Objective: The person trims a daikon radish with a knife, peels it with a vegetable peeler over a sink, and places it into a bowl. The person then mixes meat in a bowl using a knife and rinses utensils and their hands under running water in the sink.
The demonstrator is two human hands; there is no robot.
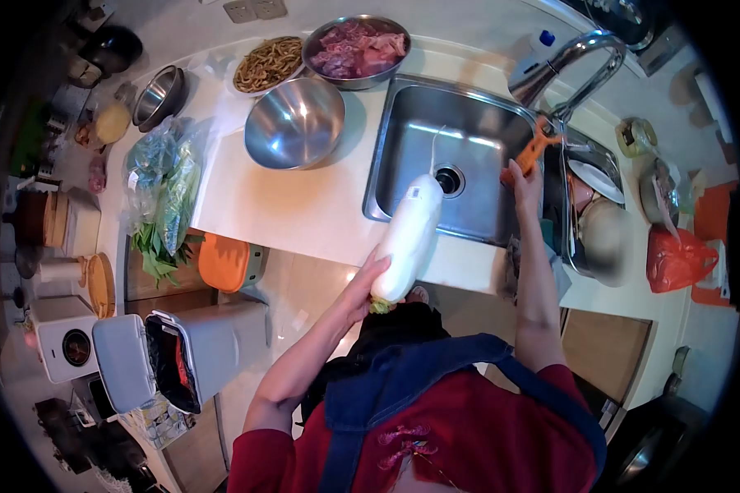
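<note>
- Pale cream kitchen tabletop [242, 189], with a square stainless-steel sink [489, 135] set into it and a curved chrome faucet [534, 82] at its far right corner.
- Left hand [367, 286] grasps a long, thick white radish [409, 238] by its green-crowned end; the radish slants over the sink's near edge, its thin root tail pointing into the basin.
- Right hand [528, 179] is closed around an orange Y-shaped tool [536, 148] — seemingly a peeler — over the sink's right side, well apart from the radish.
- Progress, as I judge it: the radish looks whole, with crown, root tail and a small pale label [414, 193] on it, so trimming seems undone; whether any skin is off, I cannot tell.
- Left of the sink stands a round, shiny steel bowl [294, 123]; behind it, raw pinkish-red meat [358, 49] fills another metal bowl [356, 84].
</note>
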